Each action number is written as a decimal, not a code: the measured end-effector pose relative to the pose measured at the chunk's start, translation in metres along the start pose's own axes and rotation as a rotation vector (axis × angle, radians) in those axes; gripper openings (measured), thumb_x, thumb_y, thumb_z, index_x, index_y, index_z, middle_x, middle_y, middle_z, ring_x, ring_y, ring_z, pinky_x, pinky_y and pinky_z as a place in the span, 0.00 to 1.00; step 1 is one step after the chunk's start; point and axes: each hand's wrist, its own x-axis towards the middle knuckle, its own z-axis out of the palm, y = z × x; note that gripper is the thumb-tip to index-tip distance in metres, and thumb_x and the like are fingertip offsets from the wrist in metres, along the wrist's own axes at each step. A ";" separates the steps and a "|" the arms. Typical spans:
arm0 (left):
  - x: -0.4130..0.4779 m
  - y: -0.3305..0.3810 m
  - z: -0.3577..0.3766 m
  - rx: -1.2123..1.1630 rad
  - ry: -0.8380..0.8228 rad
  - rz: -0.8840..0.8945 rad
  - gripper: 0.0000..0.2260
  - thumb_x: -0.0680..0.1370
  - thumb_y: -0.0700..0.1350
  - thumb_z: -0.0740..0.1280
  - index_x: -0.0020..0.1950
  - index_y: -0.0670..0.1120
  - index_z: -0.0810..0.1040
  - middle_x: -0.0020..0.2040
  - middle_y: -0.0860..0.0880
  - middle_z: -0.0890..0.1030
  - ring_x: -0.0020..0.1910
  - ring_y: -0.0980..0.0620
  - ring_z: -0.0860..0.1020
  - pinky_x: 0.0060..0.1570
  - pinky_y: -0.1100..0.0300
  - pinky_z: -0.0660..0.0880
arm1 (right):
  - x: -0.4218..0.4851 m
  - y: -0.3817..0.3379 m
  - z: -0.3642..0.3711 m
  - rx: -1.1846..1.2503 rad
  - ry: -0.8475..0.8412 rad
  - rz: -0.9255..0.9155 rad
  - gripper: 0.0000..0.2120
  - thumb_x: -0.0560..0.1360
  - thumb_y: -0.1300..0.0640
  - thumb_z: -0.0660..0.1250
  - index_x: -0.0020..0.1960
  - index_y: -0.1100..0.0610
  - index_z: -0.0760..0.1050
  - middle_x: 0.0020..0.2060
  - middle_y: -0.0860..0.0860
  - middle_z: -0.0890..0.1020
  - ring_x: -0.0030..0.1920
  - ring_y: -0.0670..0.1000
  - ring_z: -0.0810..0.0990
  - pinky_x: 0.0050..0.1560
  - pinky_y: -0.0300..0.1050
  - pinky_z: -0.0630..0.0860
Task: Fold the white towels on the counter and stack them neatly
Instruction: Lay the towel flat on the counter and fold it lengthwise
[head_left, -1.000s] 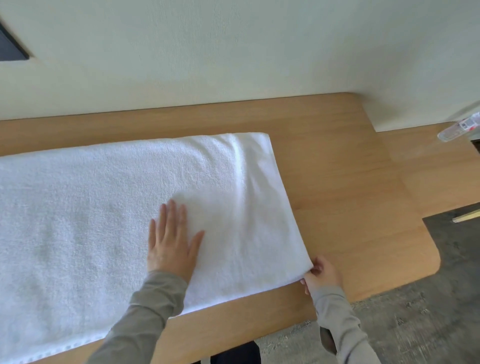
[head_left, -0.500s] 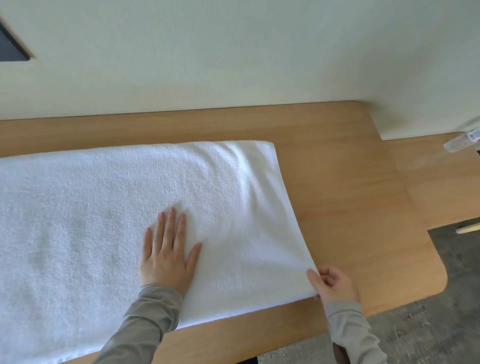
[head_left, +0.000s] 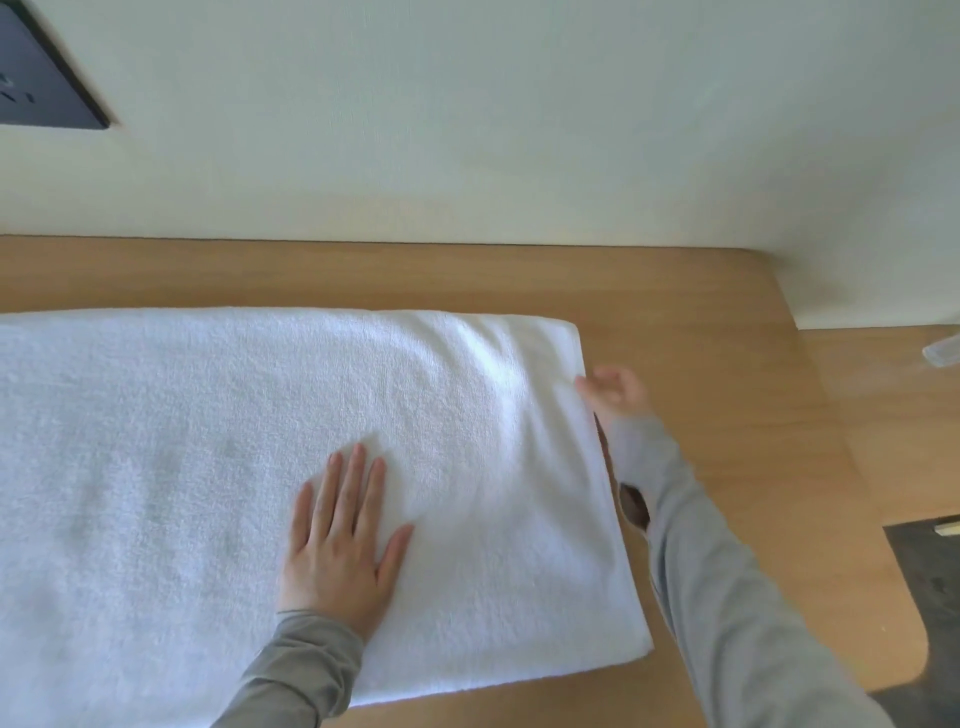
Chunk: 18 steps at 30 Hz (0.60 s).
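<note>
A large white towel (head_left: 218, 467) lies flat on the wooden counter (head_left: 727, 415), running off the left edge of view. My left hand (head_left: 343, 540) rests palm down on it, fingers spread, near its middle. My right hand (head_left: 615, 392) is blurred at the towel's right edge, close to the far right corner, fingers touching the edge. Whether it grips the cloth is unclear.
A pale wall (head_left: 467, 130) backs the counter, with a dark panel (head_left: 36, 78) at upper left. A clear plastic object (head_left: 943, 353) lies on the lower wooden surface at far right. Dark floor (head_left: 930, 582) shows beyond the counter's rounded right corner.
My right hand has left the towel's near right corner and moved up along the right edge toward the far corner. My left hand stays pressed flat.
</note>
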 end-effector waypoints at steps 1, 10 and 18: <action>0.000 0.000 0.001 0.000 0.004 0.003 0.30 0.78 0.60 0.49 0.76 0.45 0.59 0.76 0.45 0.60 0.75 0.46 0.56 0.73 0.45 0.54 | 0.017 -0.012 0.011 -0.031 0.019 -0.028 0.17 0.73 0.52 0.70 0.58 0.53 0.70 0.43 0.48 0.77 0.39 0.48 0.77 0.39 0.40 0.75; -0.001 0.000 0.000 -0.017 0.014 -0.016 0.30 0.78 0.60 0.49 0.75 0.45 0.59 0.76 0.47 0.59 0.75 0.48 0.56 0.73 0.47 0.54 | 0.094 -0.046 0.037 -0.107 0.187 -0.011 0.04 0.73 0.62 0.67 0.46 0.55 0.74 0.33 0.47 0.75 0.38 0.49 0.74 0.31 0.34 0.70; 0.000 0.002 -0.002 0.003 -0.014 -0.020 0.31 0.77 0.61 0.50 0.75 0.44 0.59 0.76 0.46 0.58 0.75 0.47 0.57 0.72 0.45 0.55 | 0.032 -0.042 0.069 -0.785 0.325 -0.600 0.16 0.77 0.55 0.61 0.62 0.60 0.72 0.59 0.58 0.74 0.59 0.59 0.72 0.57 0.49 0.62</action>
